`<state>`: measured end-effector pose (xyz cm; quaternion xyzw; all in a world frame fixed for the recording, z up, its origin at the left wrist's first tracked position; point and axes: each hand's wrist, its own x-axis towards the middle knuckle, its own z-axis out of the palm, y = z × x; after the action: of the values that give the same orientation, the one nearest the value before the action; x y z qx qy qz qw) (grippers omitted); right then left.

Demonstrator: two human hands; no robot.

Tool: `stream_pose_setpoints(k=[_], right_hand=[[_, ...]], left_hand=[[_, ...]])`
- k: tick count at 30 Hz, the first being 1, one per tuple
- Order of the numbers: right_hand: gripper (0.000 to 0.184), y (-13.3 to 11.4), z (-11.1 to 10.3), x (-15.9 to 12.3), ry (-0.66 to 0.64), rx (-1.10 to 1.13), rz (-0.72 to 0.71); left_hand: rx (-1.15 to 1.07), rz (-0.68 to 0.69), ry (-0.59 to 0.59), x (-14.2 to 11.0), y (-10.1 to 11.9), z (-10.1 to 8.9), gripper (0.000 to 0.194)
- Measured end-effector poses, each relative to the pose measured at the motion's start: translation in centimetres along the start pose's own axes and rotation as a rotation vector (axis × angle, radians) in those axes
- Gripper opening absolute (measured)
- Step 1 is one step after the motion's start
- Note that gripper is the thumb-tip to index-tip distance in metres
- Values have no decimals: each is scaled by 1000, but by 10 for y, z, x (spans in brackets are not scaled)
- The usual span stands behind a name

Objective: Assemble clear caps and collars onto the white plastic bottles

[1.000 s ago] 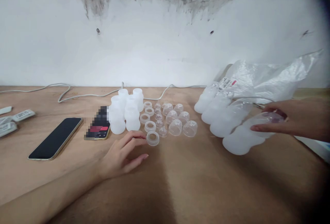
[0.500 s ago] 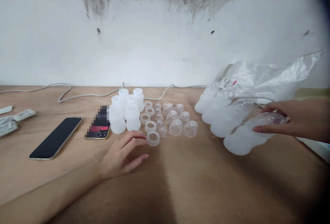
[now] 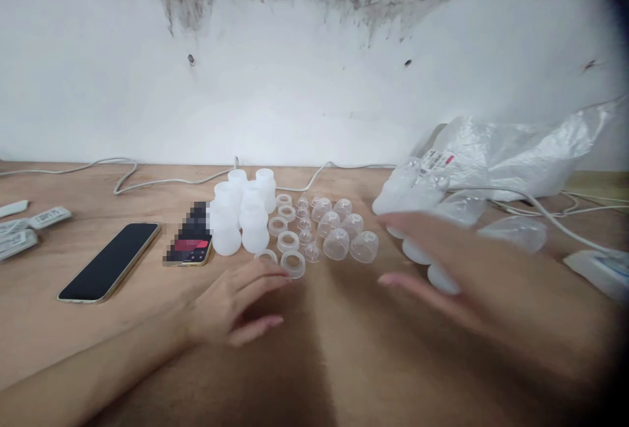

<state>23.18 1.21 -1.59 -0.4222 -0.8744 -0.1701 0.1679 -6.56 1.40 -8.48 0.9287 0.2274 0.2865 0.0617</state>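
Observation:
My left hand is low over the table, fingers stretched and thumb apart, with nothing visibly held. Its fingertips are at the nearest clear collar ring; I cannot tell whether they touch. Another ring shows partly behind the knuckles. My right hand, blurred by motion, is open with thumb and fingers apart. It hides part of the white bottles lying on the right. Between the hands stand small clear teats and clear domed caps in rows.
White bottles stand upright at centre left. Beside them lie a pixelated phone and a black-screened phone. A clear plastic bag rests against the wall, near a cable and a white device.
My right hand has let go of the capped bottles on the right and moved left. My left hand has barely shifted; a second ring now shows behind its knuckles.

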Motion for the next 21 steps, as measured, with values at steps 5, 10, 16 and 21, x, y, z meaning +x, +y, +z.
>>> stream_pose_setpoints(k=[5, 10, 16, 21], right_hand=[[63, -67, 52, 0, -302, 137, -301], [56, -74, 77, -17, -369, 189, -265], [57, -72, 72, -13, -443, 253, -241], [59, -72, 71, -12, -501, 313, -204]], left_hand=[[-30, 97, -411, -1, 4, -9, 63], [-69, 13, -544, 0, 4, -11, 64], [-53, -3, -529, -1, 4, -6, 59], [-70, 86, -345, -6, 2, -2, 34]])
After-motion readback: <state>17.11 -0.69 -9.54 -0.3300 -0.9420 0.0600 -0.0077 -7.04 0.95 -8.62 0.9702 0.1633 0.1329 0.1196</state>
